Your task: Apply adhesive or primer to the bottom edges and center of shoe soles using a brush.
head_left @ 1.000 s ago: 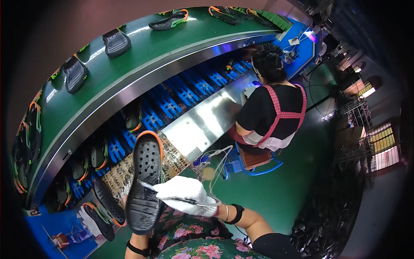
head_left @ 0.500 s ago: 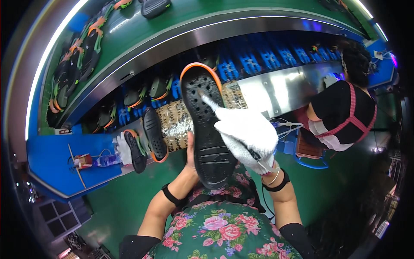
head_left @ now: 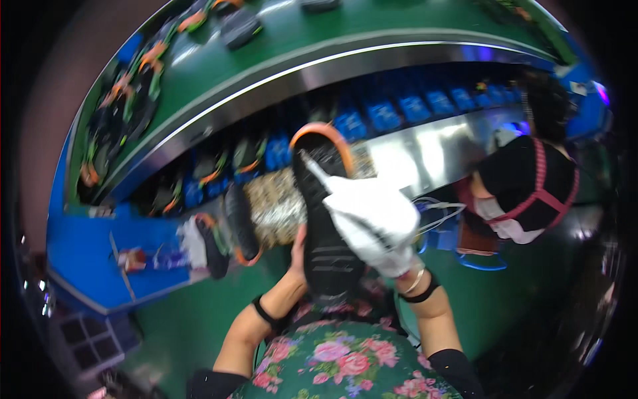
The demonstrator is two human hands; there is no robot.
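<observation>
A slim brush (head_left: 316, 171) reaches the left margin of a black shoe sole (head_left: 323, 256), just inside the orange rim (head_left: 340, 145) that curves around its far end, as a person in a green floral apron (head_left: 339, 356) works beside a footwear line. A moment ago the tip stood among the holes nearer the middle; it has since slid outward and farther up, which suggests that the brushing has passed from the open face to the edge of this end, where the band of surface beside the rim looks narrow. Motion blur hides whether the tip presses on the sole or skims above it. The gloved right hand (head_left: 372, 219) is closed around the brush, its grip lying over the sole's right side, with the tip pointing up and left. The sole stands lengthwise before the apron, directly beneath that grip, rimmed end away from the wearer. The bare left hand (head_left: 299, 251) holds it from the left, fingers along the edge, the rest of that grip hidden underneath. To the left, a second sole (head_left: 240, 223) lies near a patterned brown covering (head_left: 276, 211), and a white glove (head_left: 193, 245) rests by the blue tabletop (head_left: 80, 256). At right, a co-worker (head_left: 515, 176) sits at the metal surface (head_left: 405, 154).
</observation>
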